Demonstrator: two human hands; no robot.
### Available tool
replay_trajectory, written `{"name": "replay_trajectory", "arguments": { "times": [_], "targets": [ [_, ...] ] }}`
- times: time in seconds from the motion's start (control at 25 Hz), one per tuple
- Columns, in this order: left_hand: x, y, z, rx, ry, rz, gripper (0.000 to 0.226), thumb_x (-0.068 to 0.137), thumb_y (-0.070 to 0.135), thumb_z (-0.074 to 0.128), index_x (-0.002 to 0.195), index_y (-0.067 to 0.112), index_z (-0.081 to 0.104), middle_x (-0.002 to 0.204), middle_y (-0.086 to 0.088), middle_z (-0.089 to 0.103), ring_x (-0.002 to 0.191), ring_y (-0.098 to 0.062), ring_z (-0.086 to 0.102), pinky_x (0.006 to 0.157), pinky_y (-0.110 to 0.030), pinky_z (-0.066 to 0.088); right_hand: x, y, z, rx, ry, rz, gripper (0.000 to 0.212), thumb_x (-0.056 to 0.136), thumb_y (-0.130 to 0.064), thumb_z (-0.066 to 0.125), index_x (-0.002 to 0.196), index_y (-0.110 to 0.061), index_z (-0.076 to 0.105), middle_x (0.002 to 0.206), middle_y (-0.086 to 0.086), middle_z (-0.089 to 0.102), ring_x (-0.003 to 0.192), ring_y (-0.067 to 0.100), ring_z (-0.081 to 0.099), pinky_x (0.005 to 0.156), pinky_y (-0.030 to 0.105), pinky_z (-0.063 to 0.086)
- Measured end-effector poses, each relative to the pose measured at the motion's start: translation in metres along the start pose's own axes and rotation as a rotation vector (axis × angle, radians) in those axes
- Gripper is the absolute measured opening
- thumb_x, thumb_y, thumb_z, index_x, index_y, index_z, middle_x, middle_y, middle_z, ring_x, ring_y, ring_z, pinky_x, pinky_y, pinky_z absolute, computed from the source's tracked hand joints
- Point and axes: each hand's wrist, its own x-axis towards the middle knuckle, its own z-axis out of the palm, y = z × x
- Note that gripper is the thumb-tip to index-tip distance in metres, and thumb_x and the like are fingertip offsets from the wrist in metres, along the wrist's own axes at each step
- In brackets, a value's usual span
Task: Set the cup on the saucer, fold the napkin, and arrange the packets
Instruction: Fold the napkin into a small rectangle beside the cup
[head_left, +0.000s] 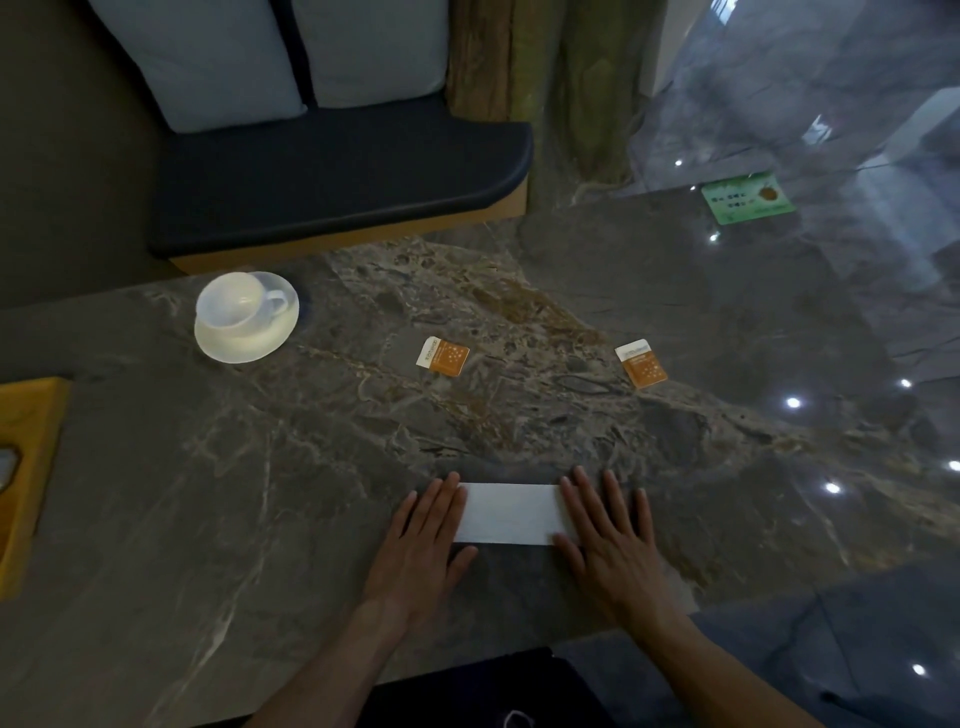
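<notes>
- Napkin (508, 513): white folded rectangle on veined marble worktop (260, 493), pressed by flat left hand (423, 540) and right hand (610, 540), grips spread wide.
- Packets (443, 355) (642, 363): orange-white squares, print unreadable.

Dark veined marble table (311, 493) fills the view. Beyond its far edge sits a bench with a navy seat cushion (337, 176) and two pale grey pillows (270, 57) propped upright. A green card (748, 199) lies far right, and a yellow wooden tray (28, 467) pokes in at the left edge.
</notes>
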Motion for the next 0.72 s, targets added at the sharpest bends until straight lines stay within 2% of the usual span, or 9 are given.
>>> {"name": "replay_trajectory", "arguments": {
  "times": [0.12, 0.24, 0.32, 0.4, 0.52, 0.64, 0.72],
  "targets": [
    [0.000, 0.003, -0.005, 0.007, 0.027, 0.002, 0.073, 0.096, 0.059, 0.016, 0.151, 0.010, 0.021, 0.157, -0.007, 0.025, 0.143, -0.023, 0.026, 0.112, -0.047, 0.018, -0.001, 0.005, -0.006, 0.021, -0.045, -0.031, 0.072, 0.090, -0.072, 0.009, 0.148, -0.037, -0.018, 0.155, -0.008, -0.029, 0.140, 0.019, -0.033, 0.113, 0.050, -0.020],
    [0.007, 0.004, -0.018, -0.078, 0.139, -0.055, 0.067, 0.096, 0.055, 0.027, 0.147, 0.011, 0.030, 0.145, -0.009, 0.047, 0.133, -0.025, 0.045, 0.113, -0.044, 0.026, -0.009, 0.015, -0.010, 0.041, -0.009, 0.043, 0.084, 0.085, -0.079, 0.016, 0.149, -0.034, -0.016, 0.157, -0.003, -0.025, 0.142, 0.023, -0.029, 0.113, 0.055, -0.016],
    [0.013, 0.002, -0.028, -0.085, 0.175, -0.097, 0.066, 0.091, 0.050, 0.041, 0.145, 0.013, 0.035, 0.138, -0.009, 0.053, 0.126, -0.025, 0.050, 0.110, -0.044, 0.034, -0.015, 0.024, -0.011, 0.062, -0.005, 0.113, 0.092, 0.081, -0.083, 0.026, 0.149, -0.036, -0.015, 0.158, -0.002, -0.024, 0.142, 0.026, -0.029, 0.112, 0.061, -0.015],
    [0.020, 0.000, -0.040, -0.073, 0.113, -0.101, 0.070, 0.089, 0.048, 0.051, 0.148, 0.016, 0.030, 0.142, -0.007, 0.046, 0.129, -0.025, 0.044, 0.109, -0.042, 0.032, -0.020, 0.032, -0.014, 0.069, -0.046, 0.164, 0.100, 0.073, -0.088, 0.030, 0.146, -0.042, -0.020, 0.154, -0.003, -0.033, 0.138, 0.028, -0.035, 0.109, 0.064, -0.018],
    [0.032, -0.003, -0.054, -0.057, 0.016, -0.110, 0.074, 0.087, 0.050, 0.056, 0.149, 0.022, 0.026, 0.145, -0.003, 0.040, 0.132, -0.023, 0.037, 0.107, -0.038, 0.031, -0.023, 0.037, -0.017, 0.074, -0.116, 0.185, 0.107, 0.064, -0.093, 0.032, 0.140, -0.048, -0.028, 0.149, -0.004, -0.043, 0.133, 0.028, -0.044, 0.107, 0.066, -0.020],
    [0.043, -0.002, -0.059, -0.084, -0.036, -0.138, 0.068, 0.082, 0.047, 0.064, 0.140, 0.027, 0.036, 0.138, 0.000, 0.045, 0.128, -0.022, 0.040, 0.103, -0.038, 0.033, -0.023, 0.035, -0.017, 0.097, -0.122, 0.196, 0.107, 0.063, -0.094, 0.032, 0.139, -0.049, -0.028, 0.149, -0.004, -0.042, 0.132, 0.027, -0.044, 0.107, 0.065, -0.020],
    [0.048, 0.000, -0.061, -0.127, -0.051, -0.148, 0.053, 0.079, 0.041, 0.068, 0.125, 0.028, 0.046, 0.128, 0.002, 0.051, 0.121, -0.022, 0.044, 0.098, -0.038, 0.036, -0.022, 0.036, -0.017, 0.097, -0.120, 0.200, 0.107, 0.062, -0.095, 0.031, 0.139, -0.049, -0.028, 0.149, -0.005, -0.042, 0.132, 0.027, -0.044, 0.107, 0.065, -0.019]
  ]
}}
